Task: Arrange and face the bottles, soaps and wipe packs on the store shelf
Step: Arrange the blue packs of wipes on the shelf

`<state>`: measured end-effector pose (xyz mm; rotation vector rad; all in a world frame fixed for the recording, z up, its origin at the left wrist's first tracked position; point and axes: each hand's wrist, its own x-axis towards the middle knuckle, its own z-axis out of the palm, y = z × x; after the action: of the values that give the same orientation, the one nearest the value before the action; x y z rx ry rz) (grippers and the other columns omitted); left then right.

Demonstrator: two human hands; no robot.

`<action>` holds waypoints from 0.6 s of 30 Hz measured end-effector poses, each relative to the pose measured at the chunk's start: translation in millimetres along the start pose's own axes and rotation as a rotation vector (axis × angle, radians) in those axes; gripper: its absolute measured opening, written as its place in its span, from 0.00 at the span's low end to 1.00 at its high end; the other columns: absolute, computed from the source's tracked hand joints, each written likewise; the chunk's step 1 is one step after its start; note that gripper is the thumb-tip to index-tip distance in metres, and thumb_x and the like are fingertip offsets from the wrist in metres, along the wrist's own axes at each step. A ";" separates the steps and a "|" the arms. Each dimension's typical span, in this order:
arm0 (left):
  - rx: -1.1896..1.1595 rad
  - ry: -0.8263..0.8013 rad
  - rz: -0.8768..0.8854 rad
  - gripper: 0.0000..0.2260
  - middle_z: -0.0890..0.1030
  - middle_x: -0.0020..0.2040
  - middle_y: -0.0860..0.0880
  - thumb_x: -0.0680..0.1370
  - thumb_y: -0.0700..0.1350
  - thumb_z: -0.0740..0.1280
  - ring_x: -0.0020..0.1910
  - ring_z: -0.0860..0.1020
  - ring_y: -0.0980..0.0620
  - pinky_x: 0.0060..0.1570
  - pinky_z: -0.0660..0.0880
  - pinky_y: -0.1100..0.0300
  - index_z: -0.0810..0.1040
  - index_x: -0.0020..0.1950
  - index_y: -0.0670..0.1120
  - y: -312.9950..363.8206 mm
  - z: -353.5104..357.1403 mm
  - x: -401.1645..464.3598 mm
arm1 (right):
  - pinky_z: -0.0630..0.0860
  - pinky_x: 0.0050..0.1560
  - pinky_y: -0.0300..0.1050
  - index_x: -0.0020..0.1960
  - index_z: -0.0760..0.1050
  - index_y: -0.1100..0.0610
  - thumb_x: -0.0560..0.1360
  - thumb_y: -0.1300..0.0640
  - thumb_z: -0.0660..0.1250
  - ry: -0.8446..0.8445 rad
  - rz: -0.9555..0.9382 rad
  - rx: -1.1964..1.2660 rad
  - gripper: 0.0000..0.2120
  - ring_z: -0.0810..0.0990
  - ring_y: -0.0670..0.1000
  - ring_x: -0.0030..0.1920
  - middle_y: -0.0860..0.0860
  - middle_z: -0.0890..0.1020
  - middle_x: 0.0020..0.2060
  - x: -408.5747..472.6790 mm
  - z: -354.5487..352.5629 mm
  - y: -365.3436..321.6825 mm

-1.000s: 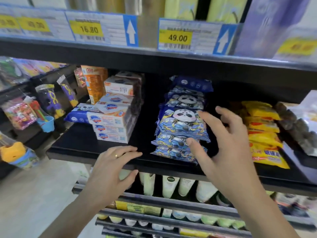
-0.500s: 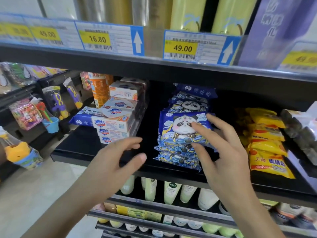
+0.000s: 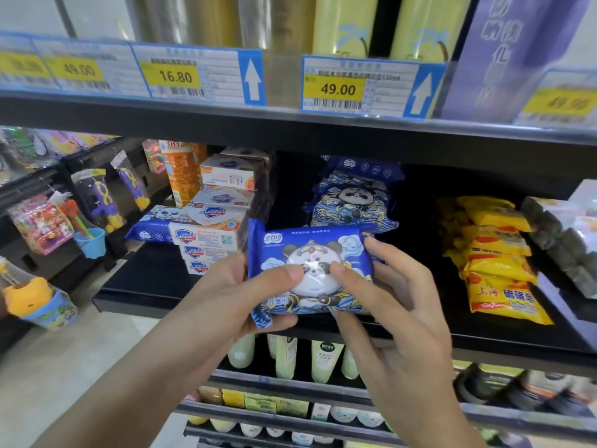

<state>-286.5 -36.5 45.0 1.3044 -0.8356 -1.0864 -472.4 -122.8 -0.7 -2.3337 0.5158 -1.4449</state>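
Since half a second earlier, when both hands were only reaching toward the stack, one blue plastic wipe pack with a panda picture (image 3: 310,270) had come off the pile and into both hands, out in front of the black metal shelf (image 3: 145,279). The left hand (image 3: 232,295) held the pack's left end, thumb across the front and fingers curled beneath its lower left corner. The right hand (image 3: 394,295) pinched the right end, thumb on the panda's face and fingers wrapped behind. Both hands were therefore closed around the pack, neither spread wide.

The pack was held flat-on with its printed face toward the person and its long edge level, probably so the label could be checked before it was set back facing outward. Two hands on opposite ends made sense for a soft, floppy pouch that would sag or slide if held by one corner.

Just behind and above the hands, the remaining stack of blue panda wipe packs (image 3: 352,202) leaned unevenly, its packs tilted rather than squared, which seemed to be why a pack was lifted away. Left of the left hand stood the white boxed soap bars with a blue shield logo (image 3: 206,237), stacked near the front. Right of the right hand lay the yellow soap packets with red print (image 3: 497,253), overlapping in a sloping row.
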 end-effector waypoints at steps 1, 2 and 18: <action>0.011 0.003 0.011 0.22 0.88 0.53 0.48 0.67 0.50 0.73 0.51 0.87 0.49 0.42 0.83 0.60 0.82 0.60 0.47 -0.6 -1.3 -0.1 | 0.78 0.64 0.44 0.72 0.75 0.47 0.74 0.65 0.76 -0.011 0.012 -0.015 0.30 0.74 0.53 0.72 0.54 0.68 0.73 1.6 -1.5 -2.3; 0.019 0.006 0.021 0.22 0.88 0.53 0.48 0.68 0.50 0.73 0.51 0.87 0.49 0.42 0.83 0.60 0.82 0.60 0.47 -0.5 -2.2 -0.3 | 0.77 0.64 0.42 0.74 0.73 0.45 0.72 0.62 0.77 -0.025 0.036 -0.030 0.33 0.73 0.51 0.72 0.52 0.67 0.73 3.2 -3.5 -5.0; 0.238 -0.015 0.363 0.23 0.86 0.55 0.50 0.68 0.36 0.79 0.55 0.84 0.52 0.52 0.79 0.64 0.82 0.58 0.55 -3.4 -23.5 -2.0 | 0.82 0.40 0.51 0.62 0.81 0.40 0.59 0.28 0.76 -0.468 0.964 0.767 0.34 0.86 0.58 0.47 0.43 0.83 0.62 47.9 -27.3 -30.5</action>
<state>-265.6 -26.9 39.1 1.2754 -1.1886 -0.7259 -473.4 -121.7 62.3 -1.3781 0.6532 -0.4706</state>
